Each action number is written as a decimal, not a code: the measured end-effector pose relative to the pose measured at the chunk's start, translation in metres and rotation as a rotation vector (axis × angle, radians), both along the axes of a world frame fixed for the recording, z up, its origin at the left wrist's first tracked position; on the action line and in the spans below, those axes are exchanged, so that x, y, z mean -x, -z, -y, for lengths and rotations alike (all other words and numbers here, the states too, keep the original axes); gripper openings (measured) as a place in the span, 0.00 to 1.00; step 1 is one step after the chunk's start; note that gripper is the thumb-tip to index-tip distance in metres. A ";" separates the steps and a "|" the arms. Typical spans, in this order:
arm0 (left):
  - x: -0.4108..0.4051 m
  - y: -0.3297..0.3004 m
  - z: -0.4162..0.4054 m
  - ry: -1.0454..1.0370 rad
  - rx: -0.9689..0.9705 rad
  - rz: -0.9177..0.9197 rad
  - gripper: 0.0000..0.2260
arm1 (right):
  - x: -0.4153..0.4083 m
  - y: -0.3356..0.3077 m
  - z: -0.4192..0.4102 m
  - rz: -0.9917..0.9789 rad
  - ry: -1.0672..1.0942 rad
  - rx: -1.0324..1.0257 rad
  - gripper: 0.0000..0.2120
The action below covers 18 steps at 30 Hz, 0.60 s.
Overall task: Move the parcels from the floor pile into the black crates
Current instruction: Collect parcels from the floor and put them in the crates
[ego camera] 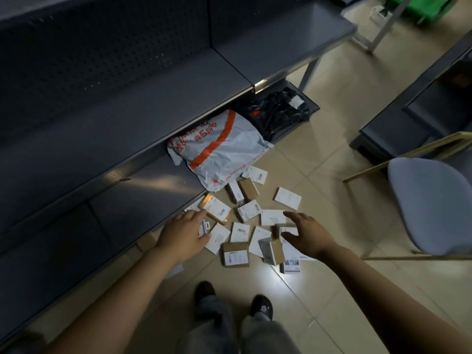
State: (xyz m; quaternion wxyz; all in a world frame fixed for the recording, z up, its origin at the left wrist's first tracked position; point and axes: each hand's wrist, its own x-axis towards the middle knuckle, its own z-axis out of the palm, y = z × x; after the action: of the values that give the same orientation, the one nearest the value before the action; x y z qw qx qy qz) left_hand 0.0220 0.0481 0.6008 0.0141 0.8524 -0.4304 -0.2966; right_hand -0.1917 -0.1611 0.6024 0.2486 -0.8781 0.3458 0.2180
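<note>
Dim room with a pale tiled floor (319, 190). Dark grey metal shelving (127, 103) with a perforated back panel runs along the left side; its lowest shelf sits just above the floor. A grey-cushioned chair (431, 205) with a light frame stands at the right edge of the view, with further dark shelving behind it.

On the lowest shelf, near its right end, lies a black plastic bag (278, 113) with a white label. Beside it a large grey mailer bag (222, 146) with an orange stripe and orange print lies half on the shelf edge and half overhanging the floor.

The pile of parcels (245, 226) lies on the floor just in front of the shelf's front edge: small brown cardboard boxes and white labelled packets, scattered, several overlapping or touching. One brown box with a white label (215, 209) lies at the pile's left, against the shelf edge. No crate can be identified in view.

Left hand (185, 233) is over the left edge of the pile, fingers extended, holding nothing; its fingertips lie at the labelled brown box, contact not determinable. Right hand (305, 232) is over the right side of the pile, fingers spread and relaxed, grasping nothing.

Two dark shoes (204, 290) and grey trouser legs show at the bottom edge.
</note>
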 end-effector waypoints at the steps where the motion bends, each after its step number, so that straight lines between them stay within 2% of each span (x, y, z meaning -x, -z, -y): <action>1: 0.004 0.005 0.005 0.002 -0.005 -0.006 0.29 | 0.004 0.006 0.004 -0.003 0.017 -0.009 0.28; 9: 0.042 0.079 0.041 -0.004 -0.001 -0.047 0.29 | 0.034 0.085 0.034 -0.024 0.081 -0.065 0.26; 13: 0.059 0.152 0.061 -0.011 -0.019 -0.054 0.31 | 0.055 0.166 0.045 -0.082 0.176 -0.090 0.30; 18: 0.075 0.277 0.088 0.034 -0.114 -0.050 0.33 | 0.078 0.291 0.049 -0.137 0.273 -0.086 0.32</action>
State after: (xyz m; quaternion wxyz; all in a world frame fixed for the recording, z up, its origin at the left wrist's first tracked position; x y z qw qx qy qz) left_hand -0.0528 -0.0404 0.3240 -0.0289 0.8367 -0.4269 -0.3418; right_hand -0.2701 -0.2105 0.3115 0.2892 -0.7945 0.4686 0.2560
